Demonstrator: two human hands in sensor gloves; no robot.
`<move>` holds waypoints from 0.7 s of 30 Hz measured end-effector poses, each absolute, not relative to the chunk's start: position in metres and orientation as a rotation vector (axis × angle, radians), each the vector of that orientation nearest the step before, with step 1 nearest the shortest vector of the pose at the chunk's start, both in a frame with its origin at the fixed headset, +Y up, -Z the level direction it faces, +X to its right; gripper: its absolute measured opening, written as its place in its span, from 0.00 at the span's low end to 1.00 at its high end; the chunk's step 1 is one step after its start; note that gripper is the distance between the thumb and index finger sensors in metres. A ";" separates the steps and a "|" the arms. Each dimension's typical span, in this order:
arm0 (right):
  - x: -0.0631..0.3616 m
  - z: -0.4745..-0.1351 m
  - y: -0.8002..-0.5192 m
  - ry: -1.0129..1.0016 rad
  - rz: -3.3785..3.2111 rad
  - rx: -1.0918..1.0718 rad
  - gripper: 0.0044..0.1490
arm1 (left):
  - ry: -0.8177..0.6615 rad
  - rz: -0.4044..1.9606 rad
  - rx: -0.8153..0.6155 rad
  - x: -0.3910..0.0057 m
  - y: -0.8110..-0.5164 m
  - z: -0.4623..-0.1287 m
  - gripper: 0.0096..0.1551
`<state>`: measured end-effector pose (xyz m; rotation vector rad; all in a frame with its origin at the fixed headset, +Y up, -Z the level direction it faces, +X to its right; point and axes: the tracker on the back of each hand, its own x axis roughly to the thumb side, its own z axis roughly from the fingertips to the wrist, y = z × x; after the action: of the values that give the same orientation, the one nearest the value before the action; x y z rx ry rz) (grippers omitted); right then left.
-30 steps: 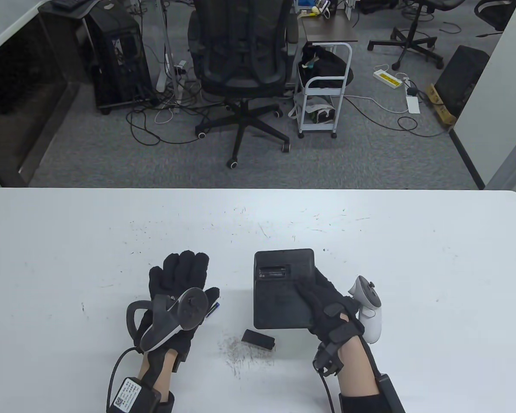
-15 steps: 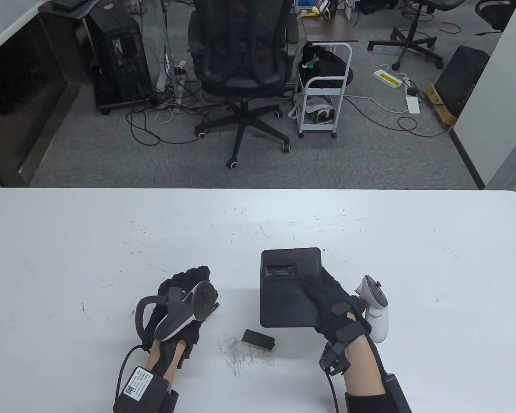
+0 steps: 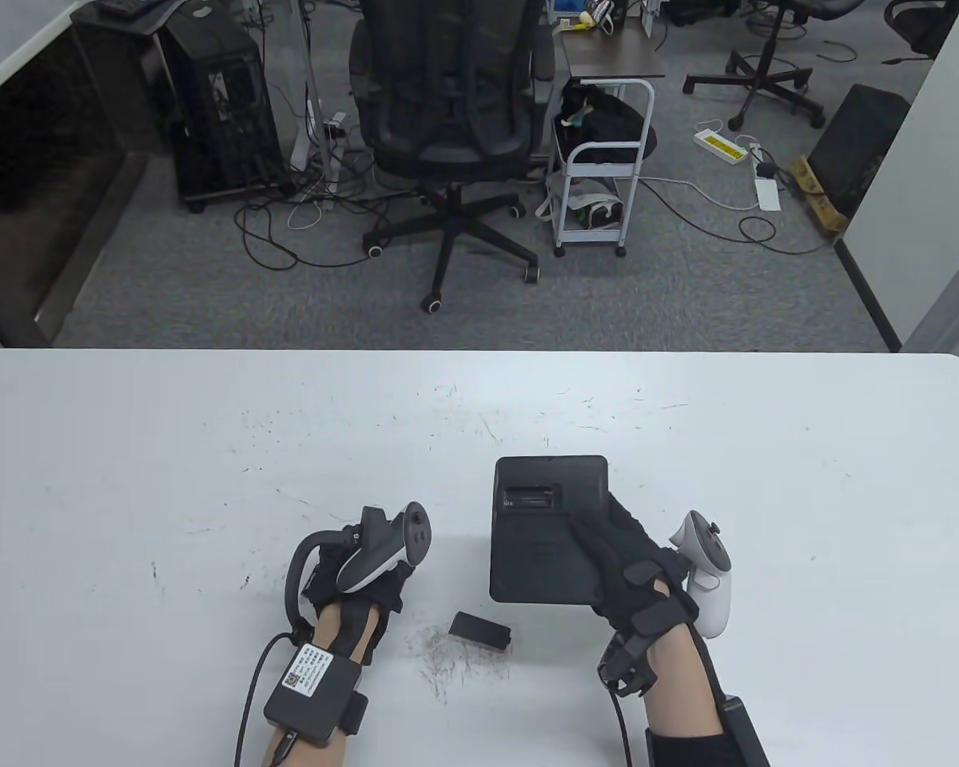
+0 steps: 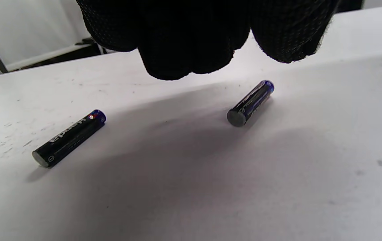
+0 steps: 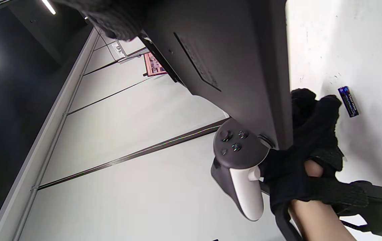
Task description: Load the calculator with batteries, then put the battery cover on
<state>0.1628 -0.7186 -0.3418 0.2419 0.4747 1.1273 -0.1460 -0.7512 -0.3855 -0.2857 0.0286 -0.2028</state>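
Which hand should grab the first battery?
Left. The left hand hangs just above two loose batteries on the table, fingers free. The right hand holds the calculator.

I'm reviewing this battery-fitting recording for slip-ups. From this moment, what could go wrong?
Both batteries, one and the other, lie loose on the smooth table under the left hand; a clumsy touch from the thick gloved fingers could roll them away.

The right hand holds the calculator by one edge only, so pushing a battery into the open compartment may tip it.

The battery cover lies near both wrists and could get knocked.
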 end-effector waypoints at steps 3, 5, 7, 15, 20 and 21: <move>0.164 -0.341 -0.718 0.460 1.117 0.238 0.46 | 0.031 -0.202 -0.312 -0.147 -0.758 -0.387 0.36; 0.165 -0.342 -0.717 0.454 1.120 0.236 0.46 | 0.028 -0.195 -0.331 -0.148 -0.761 -0.387 0.36; 0.166 -0.342 -0.718 0.452 1.127 0.236 0.46 | 0.025 -0.205 -0.339 -0.147 -0.764 -0.388 0.36; 0.167 -0.341 -0.716 0.433 1.121 0.223 0.46 | -0.028 -0.354 -0.276 -0.135 -0.768 -0.384 0.30; 0.167 -0.340 -0.716 0.434 1.112 0.222 0.46 | -0.032 -0.401 -0.247 -0.128 -0.770 -0.382 0.32; 0.167 -0.340 -0.716 0.435 1.113 0.222 0.46 | -0.033 -0.400 -0.245 -0.128 -0.770 -0.382 0.33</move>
<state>0.1669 -0.7164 -0.3402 0.2222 0.4354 1.1131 -0.1283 -0.7698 -0.3820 -0.2452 -0.0330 -0.4002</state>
